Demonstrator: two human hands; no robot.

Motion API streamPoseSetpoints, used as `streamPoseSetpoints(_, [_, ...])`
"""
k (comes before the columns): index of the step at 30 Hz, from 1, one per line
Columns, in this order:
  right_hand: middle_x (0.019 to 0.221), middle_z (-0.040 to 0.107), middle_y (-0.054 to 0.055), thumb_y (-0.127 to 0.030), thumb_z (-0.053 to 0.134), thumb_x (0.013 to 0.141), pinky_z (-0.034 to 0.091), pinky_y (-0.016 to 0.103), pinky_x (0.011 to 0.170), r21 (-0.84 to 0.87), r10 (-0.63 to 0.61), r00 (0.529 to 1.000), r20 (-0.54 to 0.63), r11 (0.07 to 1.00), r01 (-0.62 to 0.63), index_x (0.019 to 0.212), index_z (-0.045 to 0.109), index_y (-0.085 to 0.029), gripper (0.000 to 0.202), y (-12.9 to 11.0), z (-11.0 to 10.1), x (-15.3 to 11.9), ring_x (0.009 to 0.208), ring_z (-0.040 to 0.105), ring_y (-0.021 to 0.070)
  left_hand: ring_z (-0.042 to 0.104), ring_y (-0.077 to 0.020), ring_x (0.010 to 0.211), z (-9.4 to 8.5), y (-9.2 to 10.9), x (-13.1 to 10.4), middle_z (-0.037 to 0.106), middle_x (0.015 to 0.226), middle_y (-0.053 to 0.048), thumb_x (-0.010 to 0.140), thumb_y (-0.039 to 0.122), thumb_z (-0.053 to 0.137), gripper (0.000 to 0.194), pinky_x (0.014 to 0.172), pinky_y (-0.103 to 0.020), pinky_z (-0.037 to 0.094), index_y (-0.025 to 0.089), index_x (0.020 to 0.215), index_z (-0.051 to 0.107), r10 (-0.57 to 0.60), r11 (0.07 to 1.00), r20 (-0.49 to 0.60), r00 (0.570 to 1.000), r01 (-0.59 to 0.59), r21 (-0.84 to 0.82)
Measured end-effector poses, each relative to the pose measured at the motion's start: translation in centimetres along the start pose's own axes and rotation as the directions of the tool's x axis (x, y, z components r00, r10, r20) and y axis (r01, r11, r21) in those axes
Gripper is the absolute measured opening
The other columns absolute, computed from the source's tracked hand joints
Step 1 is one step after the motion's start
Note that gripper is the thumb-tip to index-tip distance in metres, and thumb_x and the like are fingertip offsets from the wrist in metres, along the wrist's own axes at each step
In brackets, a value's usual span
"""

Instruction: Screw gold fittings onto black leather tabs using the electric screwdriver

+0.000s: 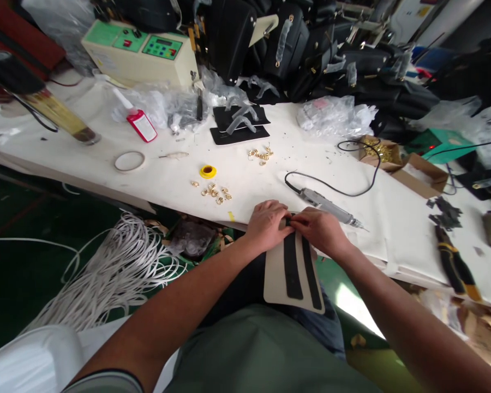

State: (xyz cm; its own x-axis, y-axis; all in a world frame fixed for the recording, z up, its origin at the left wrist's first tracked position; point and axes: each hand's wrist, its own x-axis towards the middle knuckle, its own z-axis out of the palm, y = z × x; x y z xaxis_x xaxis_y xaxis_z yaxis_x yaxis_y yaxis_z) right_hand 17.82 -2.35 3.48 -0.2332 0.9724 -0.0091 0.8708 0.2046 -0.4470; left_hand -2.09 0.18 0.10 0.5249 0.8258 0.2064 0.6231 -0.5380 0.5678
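A beige flat panel (273, 281) with rounded corners and two black strips (293, 270) leans from the table edge over the lap. My left hand (269, 225) is closed at the panel's top end, its fingers bent over the edge. Beside it my right hand (319, 230) is closed in a pinch near a small dark bit between the two hands, too small to name. The fingertips nearly meet there. Just right of my hands lies a grey electric screwdriver (327, 207) with a black cord.
Gold metal fittings lie in two groups (215, 191) (262, 155) near a yellow ring-shaped piece (208, 171). Behind are black panels (239, 135), a red bottle (142, 125) and a tape roll (130, 161). Small boxes (420, 176) and pliers (454, 262) are at right. White cord (118, 273) heaps below left.
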Motion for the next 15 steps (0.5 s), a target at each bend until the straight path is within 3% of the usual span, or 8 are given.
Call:
streamPoseSetpoints(7, [0.085,0.073,0.002,-0.032,0.065,0.090,0.041,0.029,0.067,0.025,0.059,0.994,0.092,0.998,-0.061,0.087,0.073,-0.023,0.013,-0.1,-0.4,0.9,0.073,0.063,0.0164,0.055,-0.0304,0.136,-0.1,-0.1,-0.1,0.073,0.136,-0.005,0.091,0.039,0.078,0.029,0.115,-0.050,0.043,0.023,0.115,0.074,0.000,1.000,0.012,1.000,0.000,-0.013])
streamPoseSetpoints(12, [0.069,0.070,0.000,-0.051,0.057,0.093,0.042,0.029,0.058,0.181,0.060,0.984,0.165,0.979,-0.090,0.080,0.070,-0.024,0.033,0.0,-0.3,0.8,0.061,0.060,0.0170,0.058,-0.0296,0.134,-0.5,0.2,-0.6,0.074,0.133,-0.004,0.087,0.045,0.082,0.034,0.113,-0.048,0.046,0.024,0.112,0.075,0.007,1.000,0.020,1.000,-0.006,-0.031])
streamPoseSetpoints(15, [0.067,0.071,0.001,-0.063,0.058,0.091,0.047,0.029,0.053,0.257,0.049,0.997,0.055,0.964,-0.061,0.084,0.074,-0.025,0.042,2.1,0.3,-0.1,0.058,0.065,0.0192,0.058,-0.0284,0.134,-0.1,-0.1,-0.7,0.073,0.135,-0.002,0.085,0.051,0.083,0.039,0.113,-0.049,0.046,0.026,0.113,0.075,-0.004,1.000,0.033,0.999,0.004,-0.017])
